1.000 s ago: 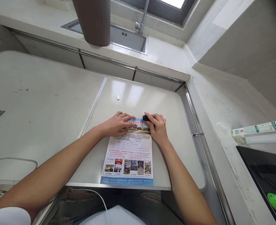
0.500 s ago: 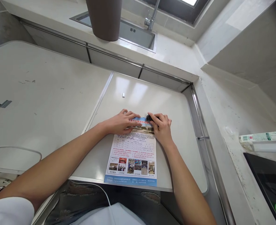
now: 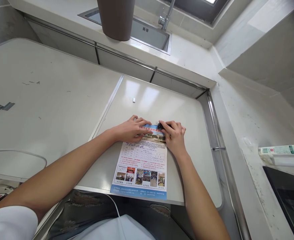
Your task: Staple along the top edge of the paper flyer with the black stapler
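A printed flyer (image 3: 142, 156) with blue borders, red headings and several small photos lies on the white folding table, its bottom edge overhanging the near side. My left hand (image 3: 132, 130) rests on the flyer's upper left part, fingers spread and pressing it flat. At the upper right corner, my right hand (image 3: 174, 135) is closed around a small black stapler-like object (image 3: 160, 126). Only its rounded end shows; fingers cover the rest, so its exact kind is unclear. Beyond the hands lies a tiny silvery block (image 3: 134, 100), touched by neither hand.
A brown bin (image 3: 117, 20) stands on the counter before the sink (image 3: 150, 35). Grey tape pieces (image 3: 2, 107) mark the table's left half (image 3: 57, 96). A metal rail (image 3: 222, 160) runs along the right. A white cable (image 3: 115, 205) crosses my lap.
The whole view has shifted slightly as the head moved. Both hands, the flyer and the black object keep nearly the same places relative to each other.
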### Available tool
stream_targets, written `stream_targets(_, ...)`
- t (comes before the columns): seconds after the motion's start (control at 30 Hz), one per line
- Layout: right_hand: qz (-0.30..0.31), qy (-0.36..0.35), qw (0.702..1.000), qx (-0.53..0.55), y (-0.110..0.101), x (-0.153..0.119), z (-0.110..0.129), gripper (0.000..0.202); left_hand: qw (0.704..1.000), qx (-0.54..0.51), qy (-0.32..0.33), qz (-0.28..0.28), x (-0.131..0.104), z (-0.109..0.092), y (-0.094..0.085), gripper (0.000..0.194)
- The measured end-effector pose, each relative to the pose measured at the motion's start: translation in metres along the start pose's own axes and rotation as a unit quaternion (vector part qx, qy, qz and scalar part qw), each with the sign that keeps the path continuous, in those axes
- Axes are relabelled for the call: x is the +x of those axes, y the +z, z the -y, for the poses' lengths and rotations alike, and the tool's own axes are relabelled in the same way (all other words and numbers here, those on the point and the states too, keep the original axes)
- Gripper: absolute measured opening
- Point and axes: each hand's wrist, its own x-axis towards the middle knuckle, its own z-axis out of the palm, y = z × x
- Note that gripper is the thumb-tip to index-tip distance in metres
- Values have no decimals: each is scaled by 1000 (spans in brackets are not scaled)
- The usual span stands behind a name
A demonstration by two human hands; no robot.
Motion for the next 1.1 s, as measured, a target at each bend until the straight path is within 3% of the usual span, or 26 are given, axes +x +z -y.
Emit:
stream_targets(0.63, 0, 26, 998, 56, 0, 1, 0, 40, 1000, -18, -4, -5, 0, 0, 1, 51)
stream_targets(1.1, 22, 11, 1000, 12, -2, 1, 2, 41, 1000, -3, -2, 11, 1, -1, 0, 51)
